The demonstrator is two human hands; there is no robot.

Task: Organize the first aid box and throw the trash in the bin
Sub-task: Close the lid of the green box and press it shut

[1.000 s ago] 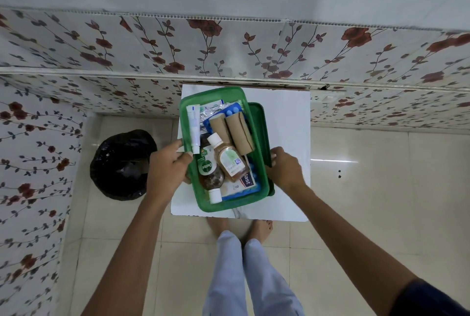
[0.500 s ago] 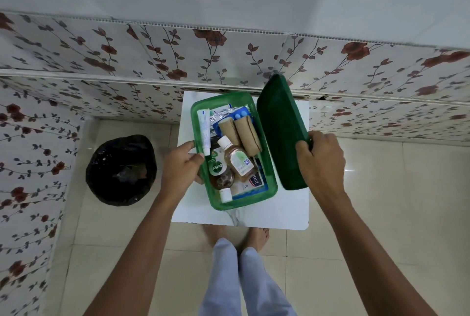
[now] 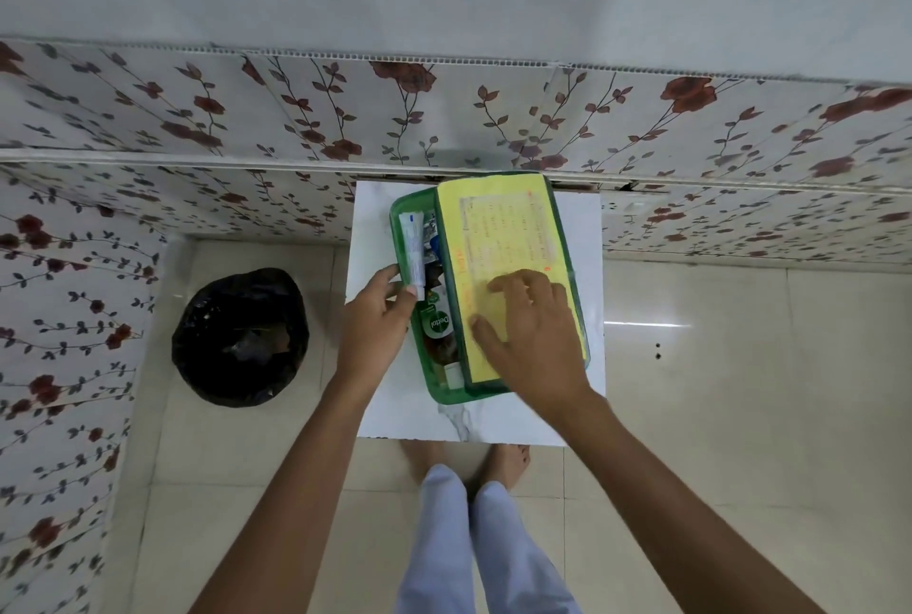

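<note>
The green first aid box [image 3: 400, 214] stands on a small white table [image 3: 498, 421]. Its green lid [image 3: 503, 228], yellow printed label facing up, lies over the right and middle of the box. My right hand [image 3: 533, 332] rests on top of the lid, fingers spread, thumb at its left edge. My left hand [image 3: 377, 322] grips the box's left rim beside a white tube [image 3: 413, 248]. A brown Dettol bottle [image 3: 439, 324] shows in the uncovered left strip. The other contents are hidden under the lid.
A bin lined with a black bag [image 3: 239, 337] stands on the tiled floor left of the table. A flowered wall runs behind the table and along the left. My bare feet [image 3: 419, 455] are at the table's near edge.
My right hand took the lid from beside the box, lifted it upright, then turned it label-up over the box. My left hand stayed on the box's left rim.
</note>
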